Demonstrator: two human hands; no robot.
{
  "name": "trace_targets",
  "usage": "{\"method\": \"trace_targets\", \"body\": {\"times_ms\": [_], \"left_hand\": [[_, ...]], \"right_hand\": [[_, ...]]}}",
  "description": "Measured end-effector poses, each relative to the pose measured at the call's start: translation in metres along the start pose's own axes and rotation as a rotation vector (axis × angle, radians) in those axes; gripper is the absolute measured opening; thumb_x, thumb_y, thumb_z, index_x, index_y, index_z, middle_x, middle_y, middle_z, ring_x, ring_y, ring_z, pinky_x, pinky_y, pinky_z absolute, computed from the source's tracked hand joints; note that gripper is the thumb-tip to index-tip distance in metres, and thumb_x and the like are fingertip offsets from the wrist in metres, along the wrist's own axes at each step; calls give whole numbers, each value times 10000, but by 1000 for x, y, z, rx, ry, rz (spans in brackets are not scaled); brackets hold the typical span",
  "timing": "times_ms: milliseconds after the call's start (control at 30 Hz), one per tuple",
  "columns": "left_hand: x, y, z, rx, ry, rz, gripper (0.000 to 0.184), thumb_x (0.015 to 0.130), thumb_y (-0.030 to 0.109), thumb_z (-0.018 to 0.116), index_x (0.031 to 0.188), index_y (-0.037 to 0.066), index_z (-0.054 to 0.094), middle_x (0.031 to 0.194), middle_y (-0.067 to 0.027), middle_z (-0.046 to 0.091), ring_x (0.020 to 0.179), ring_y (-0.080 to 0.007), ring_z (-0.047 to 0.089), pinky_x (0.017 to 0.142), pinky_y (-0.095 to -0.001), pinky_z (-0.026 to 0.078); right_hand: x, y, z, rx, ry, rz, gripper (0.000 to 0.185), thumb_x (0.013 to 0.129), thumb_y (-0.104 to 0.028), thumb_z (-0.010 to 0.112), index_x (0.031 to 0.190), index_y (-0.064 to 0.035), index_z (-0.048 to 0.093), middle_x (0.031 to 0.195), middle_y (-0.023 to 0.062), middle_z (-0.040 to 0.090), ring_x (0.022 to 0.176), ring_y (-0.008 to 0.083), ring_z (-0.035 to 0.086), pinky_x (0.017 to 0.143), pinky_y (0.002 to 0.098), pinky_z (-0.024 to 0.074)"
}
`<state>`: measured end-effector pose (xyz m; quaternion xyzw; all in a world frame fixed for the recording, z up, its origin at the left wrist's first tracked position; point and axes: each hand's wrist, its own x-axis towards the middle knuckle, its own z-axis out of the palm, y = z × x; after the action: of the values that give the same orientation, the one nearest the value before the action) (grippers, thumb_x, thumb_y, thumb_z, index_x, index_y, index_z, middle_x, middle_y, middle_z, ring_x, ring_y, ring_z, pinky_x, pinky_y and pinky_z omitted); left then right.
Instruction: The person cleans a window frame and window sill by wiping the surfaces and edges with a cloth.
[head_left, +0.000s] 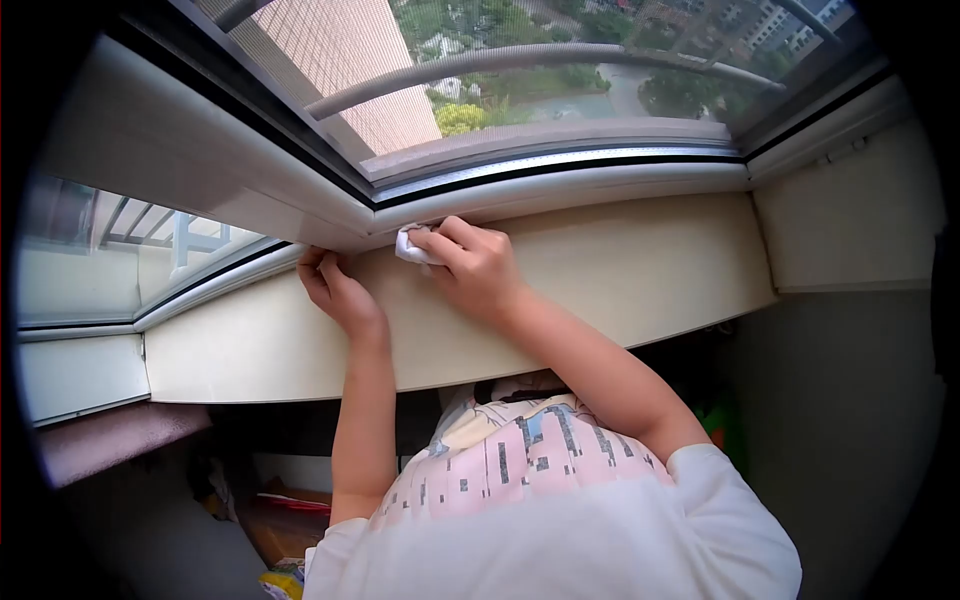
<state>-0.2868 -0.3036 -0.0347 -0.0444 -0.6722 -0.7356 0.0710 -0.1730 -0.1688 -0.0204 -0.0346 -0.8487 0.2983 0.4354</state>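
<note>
My right hand (475,262) is closed around a small crumpled white cloth (413,244), which touches the lower edge of the white window frame (560,198) just right of its corner. To the left of that corner, my left hand (338,290) rests against the frame's underside with its fingers curled; whatever lies between its fingertips, if anything, is hidden. Below both hands runs the cream window sill (620,260).
Beyond the glass are a curved railing (480,65), a tiled wall (340,50) and greenery. At the left is another window pane (80,260). Under the sill, at the lower left, lie a red item (295,503) and a yellow packet (283,580).
</note>
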Motion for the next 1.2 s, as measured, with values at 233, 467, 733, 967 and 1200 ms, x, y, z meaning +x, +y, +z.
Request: {"method": "trace_targets", "body": {"times_ms": [233,467,733,967,1200], "left_hand": [[-1,0,-3,-29,-6,-23,201,998,104,477,1169,42,563,1140,-62,593,1000,-164,574,905,-323,496],[-1,1,-4,-11,-4,-23,196,989,87,507,1172,43,565,1135,-57,597,980,-154,577,879,-318,493],[4,-6,-8,-25,-21,-20,251,1003,83,474,1235,14,540,1185,-80,604,976,-161,575,878,-304,498],[13,-13,-9,7,-33,20,226,999,75,478,1209,7,526,1153,-86,593,956,-156,567,853,-284,492],[9,-7,-3,58,-10,15,282,983,93,470,1248,1,500,1181,-100,579,996,-180,572,883,-307,491]], "right_hand": [[-26,38,-92,-143,211,241,352,679,72,749,975,-119,744,824,45,657,665,247,662,579,343,558],[-40,66,-147,-276,398,419,275,752,94,731,962,-81,758,868,80,674,759,252,697,634,327,579],[-57,122,-226,-494,603,572,256,763,82,675,947,-83,740,912,101,681,842,306,694,749,367,555],[-66,170,-279,-719,740,639,209,804,-4,656,974,-103,724,962,124,689,904,343,682,784,416,545],[-69,164,-258,-632,698,549,212,795,8,671,962,-109,732,951,111,697,867,349,684,760,427,543]]}}
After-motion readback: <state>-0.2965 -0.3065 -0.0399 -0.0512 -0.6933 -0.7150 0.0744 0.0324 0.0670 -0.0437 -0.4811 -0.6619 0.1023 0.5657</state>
